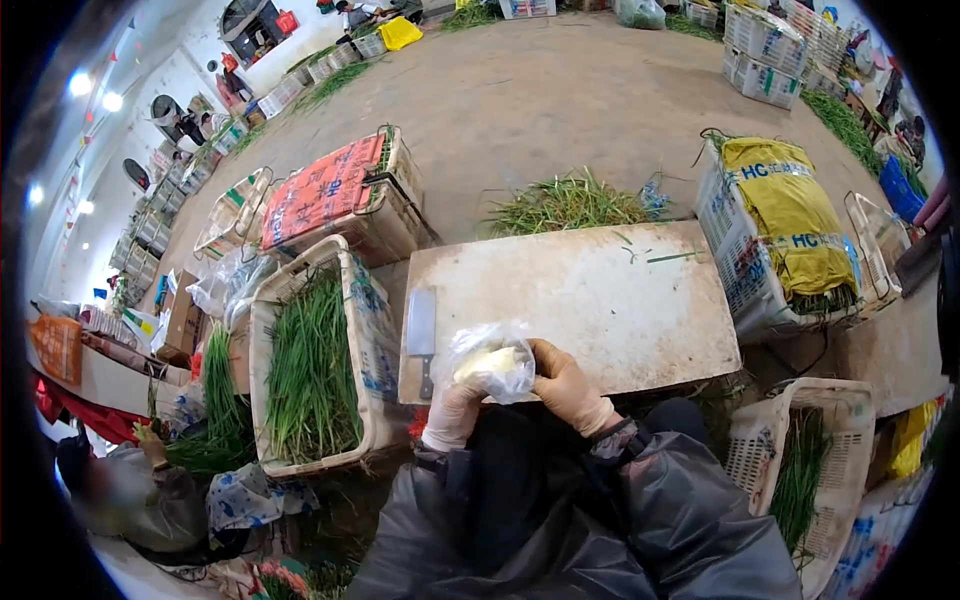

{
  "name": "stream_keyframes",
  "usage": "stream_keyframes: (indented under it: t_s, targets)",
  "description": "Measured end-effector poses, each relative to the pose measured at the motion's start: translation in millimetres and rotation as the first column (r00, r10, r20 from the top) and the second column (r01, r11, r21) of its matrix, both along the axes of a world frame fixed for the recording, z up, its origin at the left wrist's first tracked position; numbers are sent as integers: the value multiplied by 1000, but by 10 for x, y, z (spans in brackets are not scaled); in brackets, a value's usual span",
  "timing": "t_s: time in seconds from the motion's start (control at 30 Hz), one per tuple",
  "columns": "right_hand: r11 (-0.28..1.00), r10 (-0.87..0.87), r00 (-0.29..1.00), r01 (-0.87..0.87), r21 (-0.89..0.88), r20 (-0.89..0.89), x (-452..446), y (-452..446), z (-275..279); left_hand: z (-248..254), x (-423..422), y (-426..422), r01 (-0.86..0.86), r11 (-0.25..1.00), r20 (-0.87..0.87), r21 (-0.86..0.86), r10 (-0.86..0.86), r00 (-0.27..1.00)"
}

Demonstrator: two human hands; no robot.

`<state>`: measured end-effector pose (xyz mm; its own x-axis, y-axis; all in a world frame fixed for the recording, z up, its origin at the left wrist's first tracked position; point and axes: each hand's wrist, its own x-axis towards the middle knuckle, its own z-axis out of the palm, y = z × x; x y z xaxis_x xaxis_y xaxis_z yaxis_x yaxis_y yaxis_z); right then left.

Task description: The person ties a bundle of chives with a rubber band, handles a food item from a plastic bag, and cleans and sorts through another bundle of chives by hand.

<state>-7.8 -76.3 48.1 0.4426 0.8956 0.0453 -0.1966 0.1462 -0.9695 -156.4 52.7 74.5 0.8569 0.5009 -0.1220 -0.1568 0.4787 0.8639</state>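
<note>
Item, clear plastic bag (468,342), with pale yellowish contents (487,364), kind not identifiable. Location: between the two hands, above the near edge of the table (560,290). Grip, left hand (455,408): closed round the lower left of the bag. Grip, right hand (570,388): fingers closed on its right side. Both appear thinly gloved.

Risks, as I judge them from my remote view. One: slippage; the film is slack and crumpled, and smooth gloves may slide on it. Two: spillage onto the lap or floor, since the bag sits at the table's near edge; whether its mouth is open I cannot tell. Three: tearing, should the hands pull the thin film in opposite directions. Four: cleaver (421,320), flat on the table, handle close to the near edge and left hand; a sweeping sleeve could drag it off or meet the blade. Five: stray green scraps (675,257) on the far part of the table could stick to the bag if it were laid there.

Markings. Yellow cover (785,205), right crate: "HC" in blue, twice, further characters illegible to me. Orange-red cover (325,190), left crate: dark lettering, seemingly "HC", the remainder too distorted to read.
</note>
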Motion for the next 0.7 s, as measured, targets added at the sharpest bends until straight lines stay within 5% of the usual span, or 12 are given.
stream_keyframes:
  t_s: [0.23,0.5,0.6,0.63,0.7]
  targets:
    - [941,34,989,18,-339,145,-43,80,-310,-718,-106,576,-79,997,-8,-6,79,997]
    - [937,12,985,49,-345,171,-28,21,-150,-770,-22,988,-353,843,-76,406,417,906]
    - [941,-24,965,110,-319,262,-59,2,-105,-718,31,955,-345,648,-192,679,610,769]
    - [938,-16,937,135,-320,349,-55,-6,-147,-1040,-73,1171,-282,539,-146,794,618,773]
    - [949,-69,914,184,-257,401,-77,7,-244,-1151,44,1165,-287,544,-144,788,617,774]
